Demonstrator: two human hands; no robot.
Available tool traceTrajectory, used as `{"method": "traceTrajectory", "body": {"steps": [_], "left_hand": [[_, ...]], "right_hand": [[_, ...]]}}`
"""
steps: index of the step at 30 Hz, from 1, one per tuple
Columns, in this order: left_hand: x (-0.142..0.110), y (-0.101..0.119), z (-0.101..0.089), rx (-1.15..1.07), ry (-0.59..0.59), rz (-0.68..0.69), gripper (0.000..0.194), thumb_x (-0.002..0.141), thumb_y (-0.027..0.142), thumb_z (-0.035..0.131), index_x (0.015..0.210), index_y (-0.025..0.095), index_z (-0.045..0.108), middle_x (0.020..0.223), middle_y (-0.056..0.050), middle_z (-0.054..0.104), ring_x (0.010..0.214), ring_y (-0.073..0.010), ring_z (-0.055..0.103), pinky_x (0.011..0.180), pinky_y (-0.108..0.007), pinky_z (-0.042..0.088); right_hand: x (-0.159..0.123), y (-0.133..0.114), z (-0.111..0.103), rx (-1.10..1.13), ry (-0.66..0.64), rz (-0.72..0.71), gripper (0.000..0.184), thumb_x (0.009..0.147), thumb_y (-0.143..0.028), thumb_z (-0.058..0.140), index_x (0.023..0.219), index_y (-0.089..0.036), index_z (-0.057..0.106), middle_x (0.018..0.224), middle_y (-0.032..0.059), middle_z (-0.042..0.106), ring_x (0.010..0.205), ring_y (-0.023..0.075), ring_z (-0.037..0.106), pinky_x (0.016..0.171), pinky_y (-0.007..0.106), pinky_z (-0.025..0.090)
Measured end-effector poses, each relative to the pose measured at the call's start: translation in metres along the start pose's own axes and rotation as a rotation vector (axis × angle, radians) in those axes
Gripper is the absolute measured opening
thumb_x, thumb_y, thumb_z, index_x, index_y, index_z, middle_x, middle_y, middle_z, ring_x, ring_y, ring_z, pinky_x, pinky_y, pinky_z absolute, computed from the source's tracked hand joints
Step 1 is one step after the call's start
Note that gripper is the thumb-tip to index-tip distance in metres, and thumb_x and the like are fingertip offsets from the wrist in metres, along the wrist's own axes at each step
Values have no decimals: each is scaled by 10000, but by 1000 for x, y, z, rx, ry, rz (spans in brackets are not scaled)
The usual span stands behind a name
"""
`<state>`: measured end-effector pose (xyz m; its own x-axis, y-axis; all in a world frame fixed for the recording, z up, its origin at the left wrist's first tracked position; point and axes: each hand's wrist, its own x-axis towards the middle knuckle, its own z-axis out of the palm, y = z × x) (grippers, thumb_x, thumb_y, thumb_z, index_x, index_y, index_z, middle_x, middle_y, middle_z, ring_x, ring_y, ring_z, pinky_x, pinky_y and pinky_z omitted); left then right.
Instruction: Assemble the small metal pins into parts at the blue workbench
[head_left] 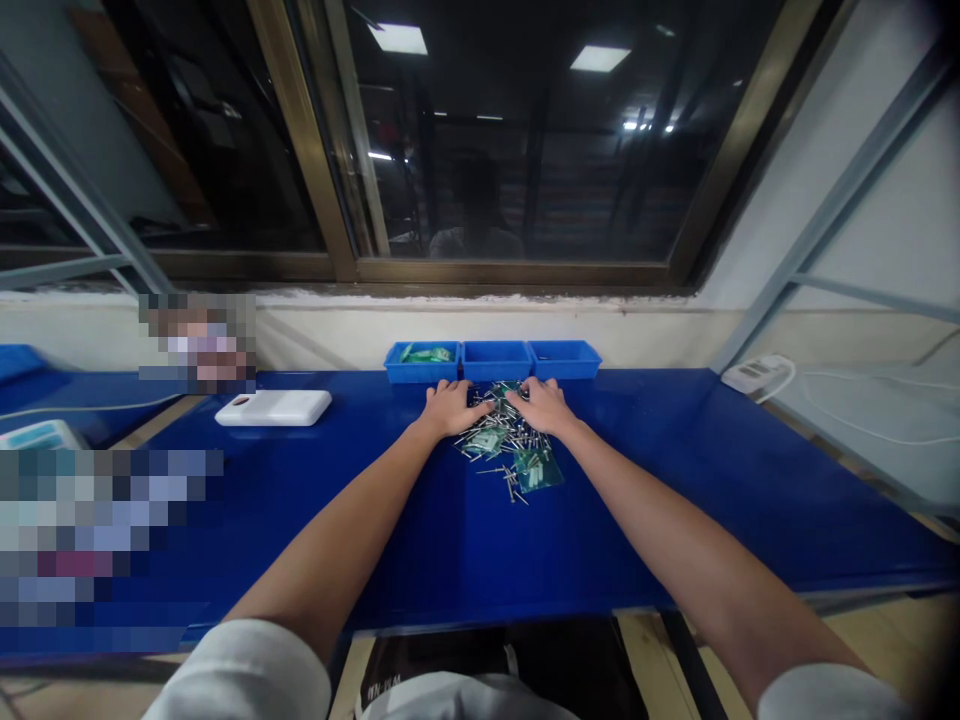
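A loose pile of thin, nail-like metal pieces (517,436) lies on the blue table, mixed with small clear-green plastic packets (538,470). My left hand (448,408) rests at the pile's far left side, thumb stretched inward and fingers apart. On the opposite side my right hand (547,406) lies over the pile's edge, its thumb pointing at the other one. Both hands touch the pieces, and neither has a grip on anything I can see. Some fingertips are hidden behind the hands. A few pieces lie scattered at the near side.
Three blue bins stand behind the pile: the left bin (422,376) holds green packets, beside the middle bin (496,374) and right bin (565,372). A white box-shaped device (274,408) lies left. A power strip (757,374) sits at right. Metal posts flank the table (480,560).
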<state>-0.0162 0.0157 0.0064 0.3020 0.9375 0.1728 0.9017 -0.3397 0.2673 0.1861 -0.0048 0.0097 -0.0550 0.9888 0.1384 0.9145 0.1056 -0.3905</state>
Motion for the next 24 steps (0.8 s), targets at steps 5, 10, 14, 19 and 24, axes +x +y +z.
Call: {"method": "traceTrajectory", "body": {"steps": [5, 10, 14, 19, 24], "left_hand": [[-8, 0, -7, -22, -64, 119, 744, 775, 734, 315, 1263, 205, 504, 1312, -112, 528, 1208, -347, 397, 957, -521, 315], [-38, -4, -24, -48, -94, 215, 829, 764, 749, 336, 1410, 232, 315, 1513, -114, 233, 1347, -365, 247, 1042, -568, 238], [-83, 0, -31, -7, -125, 332, 1104, 606, 808, 501, 1472, 252, 103, 1549, -112, -29, 1391, -416, 60, 1061, -619, 185], [-108, 19, -17, 22, -153, 311, 1311, 467, 843, 561, 1473, 253, -37, 1528, -113, -151, 1375, -450, -61, 1063, -661, 118], [-74, 25, -5, 34, -139, 172, 1339, 442, 845, 568, 1474, 244, -39, 1526, -141, -129, 1361, -473, -73, 1033, -705, 77]], "right_hand": [[-25, 7, -11, 34, -71, -98, 668, 838, -669, 311, 1272, -182, 456, 1220, 158, 545, 1218, 339, 368, 967, 465, 316], [-57, 24, -32, 7, -154, -268, 830, 788, -724, 353, 1457, -264, 181, 1505, 112, 238, 1364, 365, 169, 1045, 541, 232], [-100, 31, -41, -65, -215, -392, 1116, 640, -796, 490, 1465, -301, -75, 1555, 76, -47, 1392, 408, 20, 1052, 613, 165], [-120, 22, -23, -175, -245, -338, 1224, 565, -842, 493, 1446, -282, -147, 1531, 80, -185, 1377, 444, -94, 1048, 638, 121], [-73, 1, 0, -185, -183, -126, 1255, 553, -869, 450, 1456, -219, -132, 1517, 146, -197, 1366, 437, -155, 1041, 660, 56]]}}
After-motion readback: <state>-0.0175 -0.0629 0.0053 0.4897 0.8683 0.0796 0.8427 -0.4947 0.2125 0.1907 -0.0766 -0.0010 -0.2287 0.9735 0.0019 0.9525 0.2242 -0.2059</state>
